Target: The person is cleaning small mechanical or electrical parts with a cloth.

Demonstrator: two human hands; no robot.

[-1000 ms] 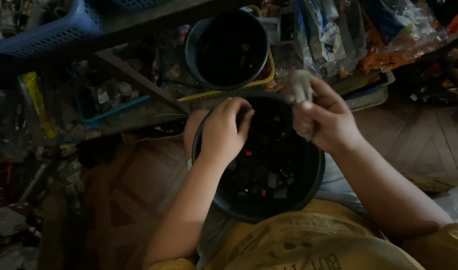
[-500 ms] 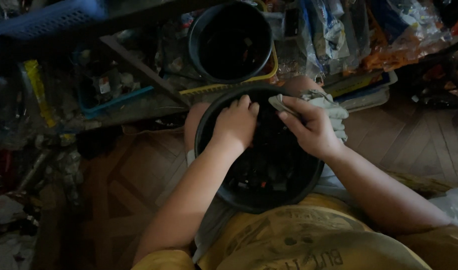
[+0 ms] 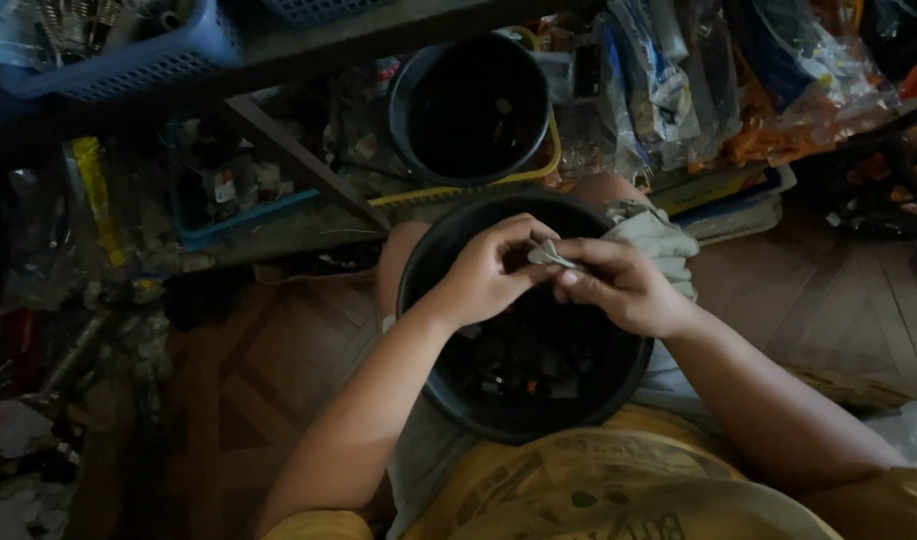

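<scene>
Resting on the lap, the black bowl [image 3: 448,390] holds small dark parts. Above it, the left hand [image 3: 488,275] and the right hand [image 3: 623,290] now meet, both pinching one small pale metal piece [image 3: 548,253] between fingertips; half a second ago the left hand lay palm-down over the contents, so a part appears selected for handling. A grey cloth [image 3: 658,240] drapes the bowl's far rim. Farther off stands a second black bucket [image 3: 468,105].
</scene>
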